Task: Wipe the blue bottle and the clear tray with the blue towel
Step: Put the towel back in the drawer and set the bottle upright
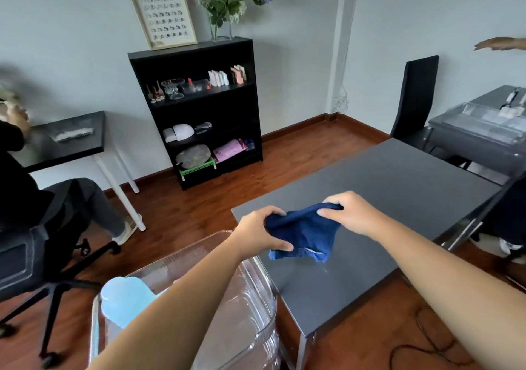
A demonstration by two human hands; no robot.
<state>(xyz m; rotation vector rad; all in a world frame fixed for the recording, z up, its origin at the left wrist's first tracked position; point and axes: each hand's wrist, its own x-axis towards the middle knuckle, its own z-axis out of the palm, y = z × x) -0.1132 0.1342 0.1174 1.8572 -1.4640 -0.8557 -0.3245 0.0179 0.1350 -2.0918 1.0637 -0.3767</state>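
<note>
1. My left hand (260,228) grips the left end of the blue towel (306,231), with the fingers curled over the top and the thumb underneath. My right hand (348,211) grips the right end, its fingers bunched round the cloth. The two hands are apart, with the towel slung between them.
2. At the far left I see a seated person (17,187) in dark clothes on a black office chair (34,256), with a small dark table (71,139) behind.
3. The blue bottle (125,298) is at the lower left, pale blue, and appears to stand inside the clear tray (250,293). My left forearm crosses in front of it and hides part of it. It is well apart from both hands.
4. The clear tray lies beneath my left forearm, its right rim just beside the near-left edge of the desk (384,187). Neither hand touches it, and I cannot tell what it rests on.
5. The towel hangs over the near-left part of the grey desk. Its lower hem sags close to the surface, but I cannot tell whether it touches.
6. Against the back wall stands a black bookshelf (199,113), with a framed print (159,8) and a vase of flowers (225,14) on top.
7. To the right are a black chair (415,99) and a second grey table (478,133) under a clear cover. Another person's hand (498,43) reaches in at the frame's right edge.
</note>
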